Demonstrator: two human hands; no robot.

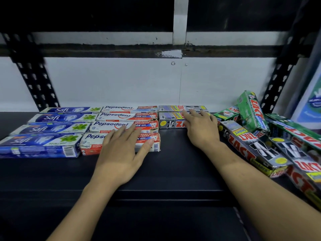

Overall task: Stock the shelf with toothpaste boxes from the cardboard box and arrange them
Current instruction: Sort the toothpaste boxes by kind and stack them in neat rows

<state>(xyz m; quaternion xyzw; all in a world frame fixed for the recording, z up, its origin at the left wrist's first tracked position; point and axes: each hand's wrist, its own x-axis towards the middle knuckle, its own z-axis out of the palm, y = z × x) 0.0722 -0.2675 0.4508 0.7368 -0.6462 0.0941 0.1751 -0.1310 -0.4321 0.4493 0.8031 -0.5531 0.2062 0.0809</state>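
Observation:
On the black shelf (173,153) lie several blue Safi boxes (52,129) in a column at the left. Beside them is a column of white-and-red Pepsodent boxes (112,117). My left hand (121,150) rests flat, fingers spread, on the front Pepsodent box (90,143). Two grey Zact boxes (170,117) lie in a row further right, and my right hand (199,129) lies flat on the front one, fingers apart. A loose heap of grey Zact boxes (251,148) and green Zact boxes (251,110) sits at the right end. The cardboard box is out of view.
A white back wall (139,80) closes the shelf. Black perforated uprights stand at the left (34,80) and right (276,84). The shelf above overhangs in shadow. A blue-and-white poster (311,105) is at the far right. Bare shelf surface lies in front of the rows.

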